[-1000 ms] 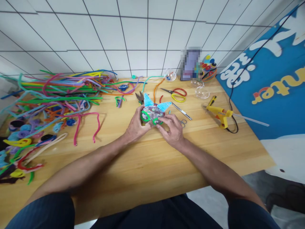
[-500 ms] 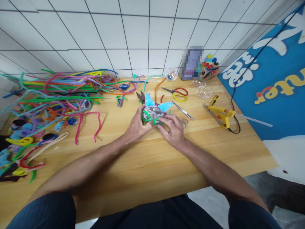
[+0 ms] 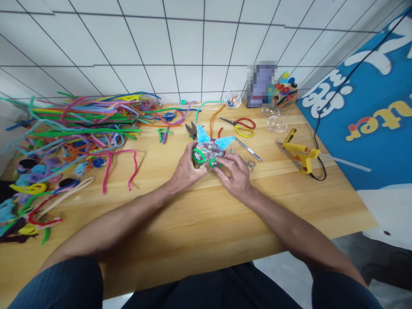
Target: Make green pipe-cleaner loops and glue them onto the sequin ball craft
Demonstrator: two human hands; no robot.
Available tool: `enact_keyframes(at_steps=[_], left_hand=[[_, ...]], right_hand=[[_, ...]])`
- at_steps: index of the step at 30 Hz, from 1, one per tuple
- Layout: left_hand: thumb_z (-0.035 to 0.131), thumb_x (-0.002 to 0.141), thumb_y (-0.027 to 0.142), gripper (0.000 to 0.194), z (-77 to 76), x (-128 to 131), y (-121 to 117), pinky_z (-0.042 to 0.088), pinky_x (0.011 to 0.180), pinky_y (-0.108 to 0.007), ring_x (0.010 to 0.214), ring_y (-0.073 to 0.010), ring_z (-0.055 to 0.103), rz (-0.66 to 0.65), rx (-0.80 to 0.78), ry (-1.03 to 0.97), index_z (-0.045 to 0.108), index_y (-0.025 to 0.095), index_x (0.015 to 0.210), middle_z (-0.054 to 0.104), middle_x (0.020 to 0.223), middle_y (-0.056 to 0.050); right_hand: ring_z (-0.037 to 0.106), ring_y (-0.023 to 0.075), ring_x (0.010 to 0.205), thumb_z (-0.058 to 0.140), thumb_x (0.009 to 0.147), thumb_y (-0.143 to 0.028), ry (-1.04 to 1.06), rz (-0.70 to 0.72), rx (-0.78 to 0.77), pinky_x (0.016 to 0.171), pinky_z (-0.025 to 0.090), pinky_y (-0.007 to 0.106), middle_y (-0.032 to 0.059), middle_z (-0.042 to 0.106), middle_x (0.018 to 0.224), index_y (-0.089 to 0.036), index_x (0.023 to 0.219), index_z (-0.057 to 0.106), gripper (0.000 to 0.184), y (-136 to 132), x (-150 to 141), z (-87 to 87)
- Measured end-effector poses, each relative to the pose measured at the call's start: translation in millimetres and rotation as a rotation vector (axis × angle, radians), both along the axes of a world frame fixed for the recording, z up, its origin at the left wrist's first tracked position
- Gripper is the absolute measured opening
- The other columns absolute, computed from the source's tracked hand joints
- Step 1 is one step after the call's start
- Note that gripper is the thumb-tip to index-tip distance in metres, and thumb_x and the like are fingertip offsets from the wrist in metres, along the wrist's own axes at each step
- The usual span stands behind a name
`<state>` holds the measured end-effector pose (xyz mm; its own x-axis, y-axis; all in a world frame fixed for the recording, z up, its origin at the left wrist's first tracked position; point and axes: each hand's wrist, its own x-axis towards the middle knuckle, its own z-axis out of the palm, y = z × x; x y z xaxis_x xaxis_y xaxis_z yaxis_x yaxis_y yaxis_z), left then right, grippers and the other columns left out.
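Between both hands is a mottled grey-purple craft piece [image 3: 209, 150] with two light-blue pointed ears [image 3: 224, 142] at its far edge and green pipe-cleaner rings [image 3: 198, 156] on its face. My left hand [image 3: 189, 168] is closed around its left side, thumb along the near edge. The fingers of my right hand [image 3: 236, 174] pinch its lower right, on the right-hand green ring. Just beyond the piece lie dark-jawed pliers [image 3: 191, 129], partly hidden by it. A small pair of metal scissors [image 3: 250, 165] sticks out from behind my right hand.
Piles of coloured pipe cleaners [image 3: 86, 113] cover the table's left side. Behind the hands lie red-and-yellow scissors [image 3: 244, 125] and a craft knife [image 3: 249, 149]. A yellow glue gun [image 3: 301, 154] with a black cord lies to the right. Clear plastic domes [image 3: 277, 124] stand near a tablet-like screen [image 3: 260, 83].
The whole view has shifted very slightly. Both hands keep the same hold on the craft piece, with hardly any movement of the fingers.
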<state>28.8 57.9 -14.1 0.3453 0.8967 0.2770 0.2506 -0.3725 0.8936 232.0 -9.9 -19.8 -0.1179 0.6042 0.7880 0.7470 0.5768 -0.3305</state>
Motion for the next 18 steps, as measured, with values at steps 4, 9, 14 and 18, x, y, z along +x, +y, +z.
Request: enact_keyframes(at_steps=[4, 9, 14, 18], left_hand=[[0.084, 0.08, 0.034, 0.074, -1.6, 0.4, 0.7, 0.059, 0.119, -0.051, 0.133, -0.0324, 0.072, 0.013, 0.004, -0.002, 0.049, 0.022, 0.144, 0.07, 0.144, -0.016], [0.09, 0.079, 0.037, 0.078, -1.7, 0.6, 1.9, 0.058, 0.12, -0.054, 0.135, -0.0345, 0.071, 0.002, -0.015, -0.018, 0.048, 0.024, 0.144, 0.07, 0.145, -0.016], [0.087, 0.08, 0.036, 0.076, -1.4, 0.3, 2.1, 0.056, 0.123, -0.053, 0.138, -0.0337, 0.07, 0.001, -0.013, -0.021, 0.048, 0.023, 0.145, 0.069, 0.147, -0.016], [0.088, 0.08, 0.036, 0.076, -1.6, 0.8, 2.0, 0.057, 0.122, -0.053, 0.136, -0.0335, 0.071, 0.006, -0.009, -0.025, 0.049, 0.024, 0.144, 0.07, 0.146, -0.015]], right_hand=[[0.078, 0.0255, 0.102, 0.076, 0.103, -0.024, -0.021, -0.015, 0.001, 0.086, 0.069, 0.042, 0.0083, 0.078, 0.114, -0.029, 0.134, 0.073, 0.031, 0.6, 1.0, -0.6], [0.078, 0.0254, 0.104, 0.076, 0.103, -0.023, -0.02, -0.009, -0.022, 0.089, 0.069, 0.041, 0.0092, 0.078, 0.117, -0.03, 0.136, 0.075, 0.034, 0.7, 1.9, -2.7], [0.077, 0.0239, 0.101, 0.076, 0.103, -0.021, -0.022, -0.009, -0.021, 0.086, 0.069, 0.039, 0.009, 0.077, 0.115, -0.03, 0.132, 0.079, 0.03, 0.4, 2.2, -3.5], [0.077, 0.0238, 0.101, 0.076, 0.103, -0.022, -0.039, -0.032, -0.053, 0.087, 0.07, 0.039, 0.0083, 0.078, 0.114, -0.03, 0.128, 0.081, 0.026, 0.0, 2.4, -3.1]])
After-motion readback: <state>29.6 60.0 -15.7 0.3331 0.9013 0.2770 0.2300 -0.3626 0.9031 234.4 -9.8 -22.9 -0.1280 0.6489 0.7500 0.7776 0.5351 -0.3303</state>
